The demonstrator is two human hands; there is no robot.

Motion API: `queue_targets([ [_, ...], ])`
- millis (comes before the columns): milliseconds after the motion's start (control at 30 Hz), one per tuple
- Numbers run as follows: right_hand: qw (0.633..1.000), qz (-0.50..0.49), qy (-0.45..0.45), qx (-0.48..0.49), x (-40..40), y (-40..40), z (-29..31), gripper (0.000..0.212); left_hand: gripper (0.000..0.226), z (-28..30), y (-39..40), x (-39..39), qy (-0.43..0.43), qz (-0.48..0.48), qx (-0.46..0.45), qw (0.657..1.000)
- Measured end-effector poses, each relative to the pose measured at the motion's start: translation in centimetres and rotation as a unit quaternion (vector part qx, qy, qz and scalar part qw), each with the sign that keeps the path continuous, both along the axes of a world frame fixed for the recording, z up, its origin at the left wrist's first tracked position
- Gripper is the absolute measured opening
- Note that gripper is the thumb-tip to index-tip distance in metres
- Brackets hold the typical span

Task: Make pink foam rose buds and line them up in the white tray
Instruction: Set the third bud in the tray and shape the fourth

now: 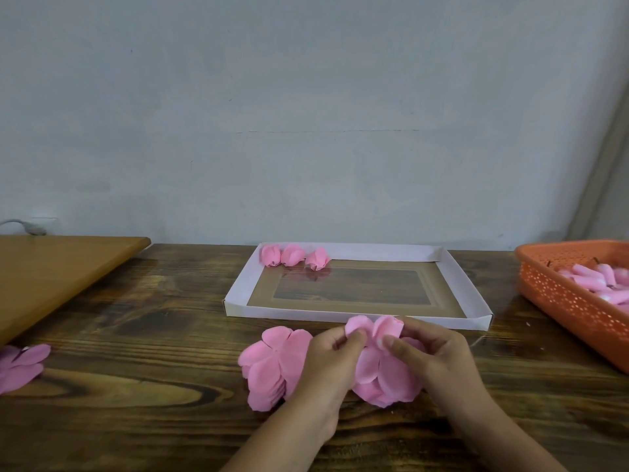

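A shallow white tray point(343, 251) lies on the wooden table, with three pink foam rose buds point(293, 255) in a row at its far left corner. In front of the tray, my left hand point(332, 356) and my right hand point(432, 349) both pinch a pink foam petal piece point(374, 328) held just above the table, its upper petals folded up between my fingertips. Under and beside my hands lie two stacks of flat pink petal cutouts point(272, 362), one at the left and one partly hidden below the held piece.
An orange perforated basket point(571, 294) holding several pink foam cores stands at the right edge. A light wooden board point(58, 267) lies at the far left, with more pink petal cutouts point(20, 366) near its front. A grey wall rises directly behind the table.
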State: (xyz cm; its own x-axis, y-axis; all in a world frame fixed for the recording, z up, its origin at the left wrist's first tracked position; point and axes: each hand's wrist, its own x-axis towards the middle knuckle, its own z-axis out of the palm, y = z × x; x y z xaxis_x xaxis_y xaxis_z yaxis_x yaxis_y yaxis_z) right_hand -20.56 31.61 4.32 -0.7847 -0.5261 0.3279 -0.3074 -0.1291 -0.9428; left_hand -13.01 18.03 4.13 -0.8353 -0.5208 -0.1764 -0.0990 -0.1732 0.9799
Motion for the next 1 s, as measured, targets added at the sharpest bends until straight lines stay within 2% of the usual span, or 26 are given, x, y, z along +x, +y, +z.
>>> queue_targets([
  [333, 0.998, 0.028, 0.052, 0.030, 0.3, -0.1, 0.0, 0.019, 0.016, 0.2, -0.1, 0.0, 0.003, 0.043, -0.024, 0.999],
  [467, 0.998, 0.007, 0.063, 0.026, 0.0, -0.2, -0.3, 0.029, 0.018, 0.3, 0.3, 0.3, 0.034, -0.002, -0.028, 0.999],
  [700, 0.997, 0.006, 0.072, 0.011, 0.2, -0.2, -0.1, 0.032, 0.021, 1.0, 0.6, 0.7, 0.065, -0.060, -0.057, 0.994],
  [900, 0.998, -0.017, 0.058, 0.001, 0.1, -0.1, 0.0, 0.017, 0.025, 1.2, 0.8, 0.8, 0.096, -0.104, -0.087, 0.986],
  [1000, 0.999, -0.031, 0.043, 0.012, -0.2, -0.1, -0.4, 0.027, 0.018, 1.1, 0.8, 0.9, 0.103, -0.105, -0.102, 0.984],
])
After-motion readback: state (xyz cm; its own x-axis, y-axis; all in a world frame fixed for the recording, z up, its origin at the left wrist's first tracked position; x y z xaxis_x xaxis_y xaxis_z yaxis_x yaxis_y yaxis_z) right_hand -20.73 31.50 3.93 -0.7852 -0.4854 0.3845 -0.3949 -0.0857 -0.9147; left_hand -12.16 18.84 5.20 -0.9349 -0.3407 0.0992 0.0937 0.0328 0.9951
